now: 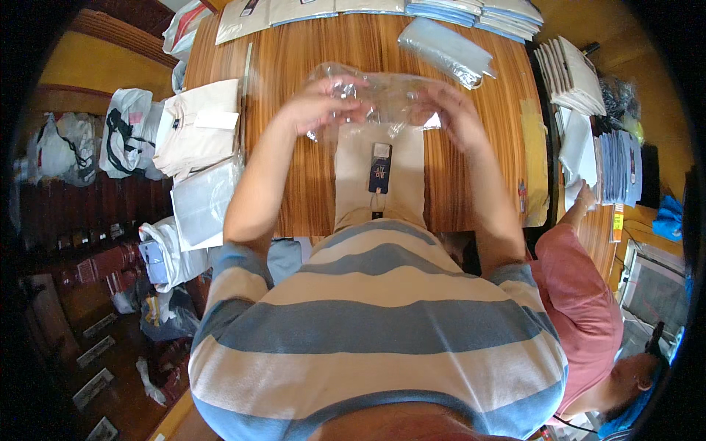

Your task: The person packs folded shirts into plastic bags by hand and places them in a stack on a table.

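Both L hand point(323, 107) & R hand point(450, 112) clamp bag point(386, 99) crosswise @ far end of lengthwise garment point(354, 170), each abt equally near.

Broad-striped short-sleeved shirt point(390, 327), grey-blue and cream.

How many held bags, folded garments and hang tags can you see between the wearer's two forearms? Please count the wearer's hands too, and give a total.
Left hand and right hand: 2
Clear bag, held by both: 1
Beige garment, folded: 1
Hang tag, dark, on the garment: 1
Total: 5
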{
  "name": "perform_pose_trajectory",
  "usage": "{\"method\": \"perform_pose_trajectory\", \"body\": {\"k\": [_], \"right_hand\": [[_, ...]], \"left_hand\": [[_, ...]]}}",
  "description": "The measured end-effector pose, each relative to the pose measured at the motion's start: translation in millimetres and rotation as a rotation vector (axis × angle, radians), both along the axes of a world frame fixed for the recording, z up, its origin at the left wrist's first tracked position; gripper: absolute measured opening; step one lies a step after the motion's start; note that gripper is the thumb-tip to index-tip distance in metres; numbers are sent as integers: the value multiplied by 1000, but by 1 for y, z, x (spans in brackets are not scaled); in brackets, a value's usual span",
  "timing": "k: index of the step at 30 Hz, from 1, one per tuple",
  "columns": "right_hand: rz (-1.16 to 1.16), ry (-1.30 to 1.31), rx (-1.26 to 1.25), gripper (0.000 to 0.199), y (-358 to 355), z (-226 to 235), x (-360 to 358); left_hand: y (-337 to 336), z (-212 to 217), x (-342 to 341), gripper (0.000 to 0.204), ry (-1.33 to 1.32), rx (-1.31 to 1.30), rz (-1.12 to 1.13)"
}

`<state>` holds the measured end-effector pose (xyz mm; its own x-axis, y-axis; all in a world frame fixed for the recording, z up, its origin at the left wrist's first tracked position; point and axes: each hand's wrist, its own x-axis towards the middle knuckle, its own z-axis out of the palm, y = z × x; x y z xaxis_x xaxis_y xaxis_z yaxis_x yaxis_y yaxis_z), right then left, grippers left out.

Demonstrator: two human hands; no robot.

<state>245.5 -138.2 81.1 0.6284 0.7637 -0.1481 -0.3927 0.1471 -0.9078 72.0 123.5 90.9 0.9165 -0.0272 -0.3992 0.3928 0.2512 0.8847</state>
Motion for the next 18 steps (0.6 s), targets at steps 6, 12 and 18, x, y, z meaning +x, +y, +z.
{"method": "perform_pose_trajectory", "body": {"k": [6,12,18], "right_hand": [[-238,-607,-12,20,43,20,82],[-50,-458,-332,20,12,-66,112],[-24,-280,-519,28,-4,-155,61]], "left_hand": [[54,42,71,38,-486,212,314],[27,-35,64,21,-177,297,418],[17,-136,38,25,86,703,427]]}}
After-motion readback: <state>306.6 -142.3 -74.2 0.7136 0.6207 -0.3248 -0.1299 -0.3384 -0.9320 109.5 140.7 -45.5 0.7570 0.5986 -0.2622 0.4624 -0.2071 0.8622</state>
